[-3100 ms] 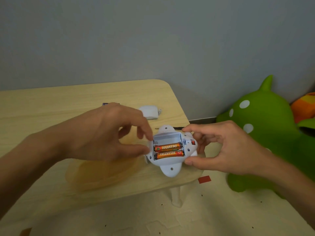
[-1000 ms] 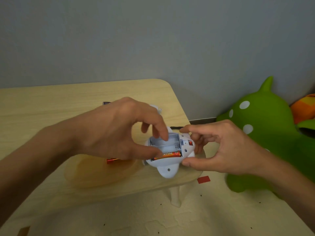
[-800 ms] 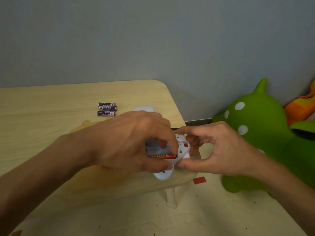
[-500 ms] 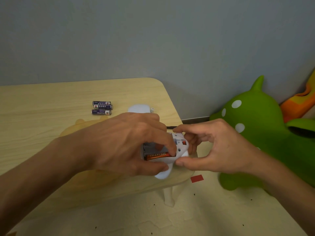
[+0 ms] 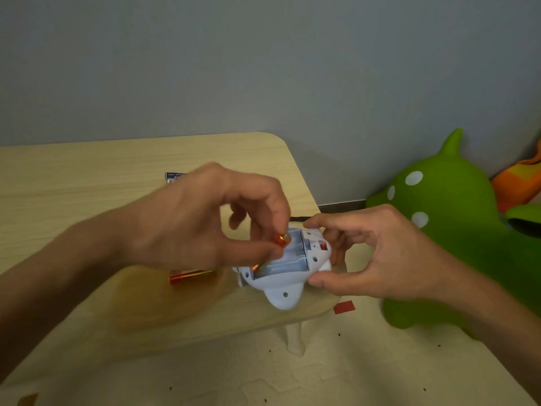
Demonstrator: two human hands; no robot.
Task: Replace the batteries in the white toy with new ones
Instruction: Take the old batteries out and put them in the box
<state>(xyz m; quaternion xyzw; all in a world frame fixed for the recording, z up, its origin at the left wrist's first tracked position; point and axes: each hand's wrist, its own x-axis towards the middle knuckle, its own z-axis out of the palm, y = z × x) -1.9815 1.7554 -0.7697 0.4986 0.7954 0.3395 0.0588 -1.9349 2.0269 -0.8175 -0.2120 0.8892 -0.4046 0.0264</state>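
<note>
The white toy (image 5: 285, 284) lies belly-up at the table's near right corner, its battery bay (image 5: 288, 256) uncovered. My right hand (image 5: 377, 250) grips the toy's right side between thumb and fingers. My left hand (image 5: 205, 221) pinches an orange battery (image 5: 281, 239) and holds it tilted just above the bay's left end. A second orange battery (image 5: 190, 276) lies on the table left of the toy. The ends of the dark blue batteries (image 5: 173, 177) show behind my left hand; the rest of them is hidden.
The light wood table (image 5: 87, 177) ends just right of the toy, with a white leg (image 5: 294, 336) below. A green spotted inflatable toy (image 5: 448, 224) stands on the floor to the right, an orange one (image 5: 521, 183) behind it. A red tape mark (image 5: 344, 306) lies on the floor.
My left hand has lifted the last orange battery out of the bay and raised it. One orange battery came out earlier and lies on the table. My right hand kept its grip on the toy.
</note>
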